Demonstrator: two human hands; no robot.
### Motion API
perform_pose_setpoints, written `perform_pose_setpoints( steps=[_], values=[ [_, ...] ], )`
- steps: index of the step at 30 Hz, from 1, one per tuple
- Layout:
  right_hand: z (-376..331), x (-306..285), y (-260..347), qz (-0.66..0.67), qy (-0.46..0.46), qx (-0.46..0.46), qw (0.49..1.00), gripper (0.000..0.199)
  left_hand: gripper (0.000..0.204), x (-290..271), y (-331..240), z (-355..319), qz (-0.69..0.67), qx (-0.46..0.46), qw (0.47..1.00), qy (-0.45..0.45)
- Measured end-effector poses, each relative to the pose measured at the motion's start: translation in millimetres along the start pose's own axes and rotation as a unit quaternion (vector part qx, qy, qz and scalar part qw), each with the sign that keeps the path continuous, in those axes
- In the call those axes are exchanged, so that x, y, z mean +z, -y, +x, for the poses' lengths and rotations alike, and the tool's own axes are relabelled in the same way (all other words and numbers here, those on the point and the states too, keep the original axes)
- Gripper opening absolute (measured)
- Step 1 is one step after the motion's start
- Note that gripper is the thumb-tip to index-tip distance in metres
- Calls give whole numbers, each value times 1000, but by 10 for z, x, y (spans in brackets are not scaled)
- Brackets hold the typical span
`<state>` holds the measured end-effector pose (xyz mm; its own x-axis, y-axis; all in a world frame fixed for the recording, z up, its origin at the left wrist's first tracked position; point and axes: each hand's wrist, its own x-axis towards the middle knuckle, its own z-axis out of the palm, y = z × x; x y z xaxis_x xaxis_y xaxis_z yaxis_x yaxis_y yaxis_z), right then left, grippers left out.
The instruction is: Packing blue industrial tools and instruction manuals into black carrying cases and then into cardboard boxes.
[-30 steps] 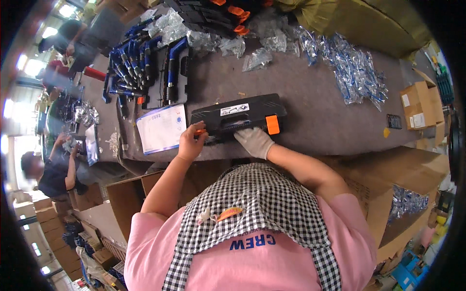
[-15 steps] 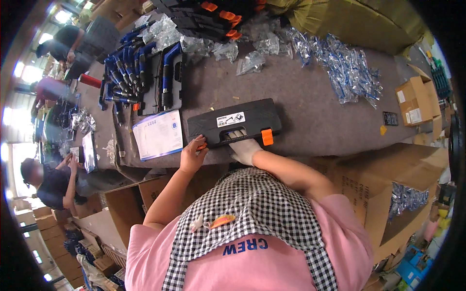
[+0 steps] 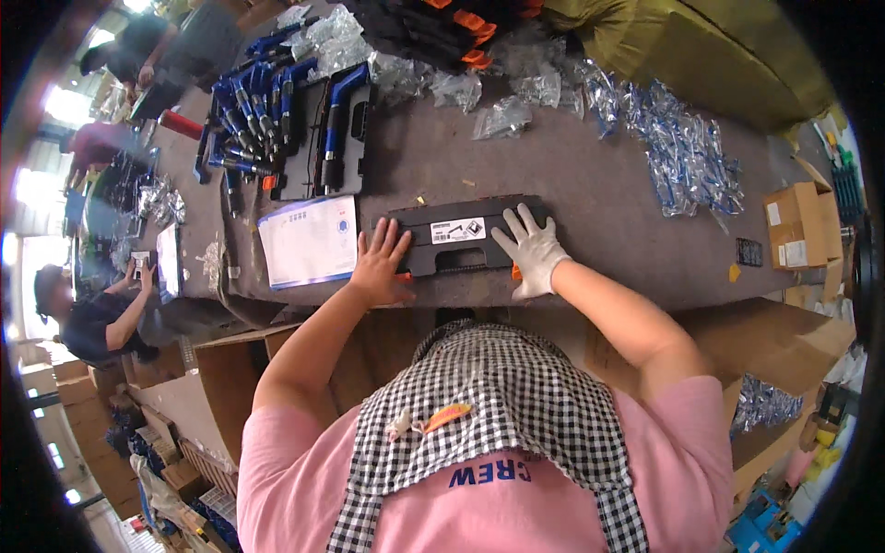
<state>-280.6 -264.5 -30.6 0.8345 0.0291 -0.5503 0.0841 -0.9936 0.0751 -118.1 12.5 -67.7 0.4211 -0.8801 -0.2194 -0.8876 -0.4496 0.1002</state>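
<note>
A black plastic tool case (image 3: pixel 422 261) with a white label lies flat at the near edge of the table. My bare left hand (image 3: pixel 381 265) rests on its left end, fingers spread, with the thumb side by an orange latch (image 3: pixel 404 276). On the right end lies my right hand (image 3: pixel 536 251) in a pale glove, fingers also stretched apart. It mostly covers the other orange latch (image 3: pixel 516 272). The case's handle shows between both hands, with neither hand around it. What is inside the case is hidden.
Left of the case lies a printed sheet (image 3: pixel 309 244). Beyond it is an opened case (image 3: pixel 309 138) with a blue-black tool, beside several similar tools (image 3: pixel 249 111). Clear bags (image 3: pixel 502 118), blue-and-silver packets (image 3: pixel 687 157) and stacked black cases (image 3: pixel 415 32) lie farther back. A co-worker (image 3: pixel 92 313) sits left.
My right hand has left the handle opening and moved onto the case's right end. My left hand has gone from gripping near the left latch to lying spread on top.
</note>
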Motion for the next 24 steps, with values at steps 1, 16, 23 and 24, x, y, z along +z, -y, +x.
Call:
perform_pose_setpoints(
  steps=[1, 16, 23, 24],
  values=[
    [22, 23, -4, 12, -11, 1, 1000, 96, 118, -4, -33, 61, 31, -32, 996, 73],
    [245, 408, 83, 14, -155, 45, 987, 64, 82, 284, 116, 83, 25, -15, 999, 20],
    [-14, 524, 107, 225, -285, -6, 932, 88, 29, 302, -803, 143, 86, -2, 948, -307],
    [-91, 699, 58, 236, -353, -12, 906, 87, 22, 503, -878, 265, -24, 125, 919, -372]
  ],
)
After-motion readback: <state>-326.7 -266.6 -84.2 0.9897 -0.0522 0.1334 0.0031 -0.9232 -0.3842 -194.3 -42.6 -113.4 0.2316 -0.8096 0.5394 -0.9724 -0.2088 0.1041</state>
